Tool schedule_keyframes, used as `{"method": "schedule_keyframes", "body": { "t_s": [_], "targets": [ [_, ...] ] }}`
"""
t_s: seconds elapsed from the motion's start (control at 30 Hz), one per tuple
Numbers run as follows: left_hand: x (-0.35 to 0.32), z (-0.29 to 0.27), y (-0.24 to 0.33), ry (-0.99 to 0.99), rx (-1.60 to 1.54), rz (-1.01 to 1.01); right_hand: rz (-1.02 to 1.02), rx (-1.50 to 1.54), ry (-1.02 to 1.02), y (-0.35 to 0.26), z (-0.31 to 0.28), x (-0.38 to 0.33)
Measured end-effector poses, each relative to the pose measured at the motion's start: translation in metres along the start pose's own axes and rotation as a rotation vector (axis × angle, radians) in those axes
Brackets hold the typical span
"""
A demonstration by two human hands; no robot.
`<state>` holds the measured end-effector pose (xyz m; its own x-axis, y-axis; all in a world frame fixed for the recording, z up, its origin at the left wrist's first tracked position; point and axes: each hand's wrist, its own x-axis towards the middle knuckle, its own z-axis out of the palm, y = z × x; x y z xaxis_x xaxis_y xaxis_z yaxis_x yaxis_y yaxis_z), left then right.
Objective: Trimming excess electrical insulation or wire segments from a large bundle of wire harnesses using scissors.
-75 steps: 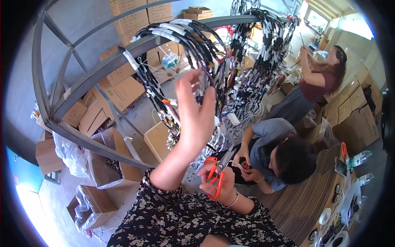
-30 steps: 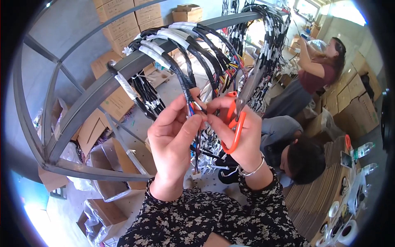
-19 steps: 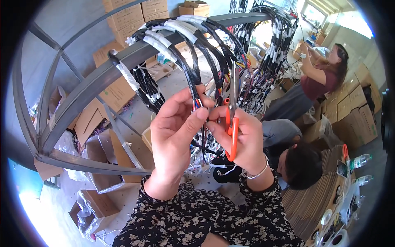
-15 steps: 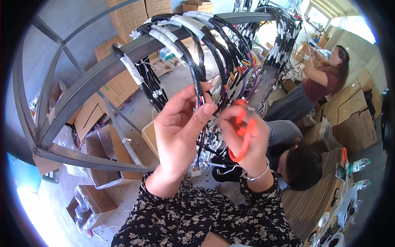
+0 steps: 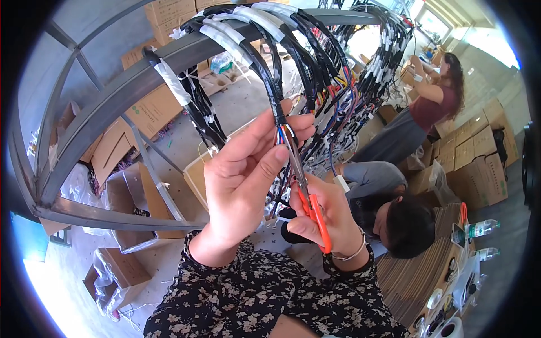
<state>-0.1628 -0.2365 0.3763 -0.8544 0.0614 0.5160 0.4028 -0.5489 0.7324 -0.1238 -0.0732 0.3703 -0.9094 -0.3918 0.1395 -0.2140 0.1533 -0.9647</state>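
- A person's left hand [image 5: 239, 180] is raised near the centre, its palm side in view; thumb and fingers are drawn together in a pinch around the lower end of a black-wrapped cable [image 5: 275, 96]
- Thin coloured wires [image 5: 282, 133], with blue, red and white among them, come out of the wrap between those fingers
- The right hand [image 5: 332, 219], just below and to the right, has its fingers curled around the orange handles of a pair of scissors [image 5: 314, 209]
- The scissor blades point upward to the wires beside the left thumb; whether they touch them, I cannot tell
- The cable hangs from a grey metal frame [image 5: 132, 87], in a row with other black cables [image 5: 304, 62] banded with white tape
- Both sleeves [image 5: 194, 265] are dark with pale flowers, and a bangle [image 5: 355, 248] circles the right wrist
- To the right, one person [image 5: 406, 225] is low down, head bent; farther back another person [image 5: 434, 107] stands with arms raised
- Open cardboard boxes [image 5: 128, 265] sit on the floor at lower left
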Motion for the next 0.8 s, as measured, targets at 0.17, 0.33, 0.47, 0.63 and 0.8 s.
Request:
{"method": "schedule_keyframes", "body": {
  "t_s": [0.17, 0.33, 0.47, 0.63, 0.8],
  "targets": [
    [-0.002, 0.0009, 0.0018, 0.003, -0.036, -0.002, 0.001, -0.009, 0.01, 0.0069, 0.0001, -0.0003],
    [-0.0008, -0.006, -0.002, -0.104, -0.06, 0.015, -0.012, 0.026, 0.025, 0.0078, -0.0017, 0.0024],
    [-0.0016, -0.0071, -0.0004, -0.109, -0.046, 0.005, 0.01, 0.032, 0.019, 0.005, -0.0005, 0.0023],
    [-0.0036, -0.0042, 0.0013, -0.111, -0.053, 0.001, 0.006, 0.001, 0.026, 0.0071, 0.0003, 0.0017],
    [-0.0043, -0.0006, 0.0018, -0.04, -0.041, 0.004, -0.039, 0.018, 0.046, 0.0085, 0.0014, 0.0045]
  ]
}}
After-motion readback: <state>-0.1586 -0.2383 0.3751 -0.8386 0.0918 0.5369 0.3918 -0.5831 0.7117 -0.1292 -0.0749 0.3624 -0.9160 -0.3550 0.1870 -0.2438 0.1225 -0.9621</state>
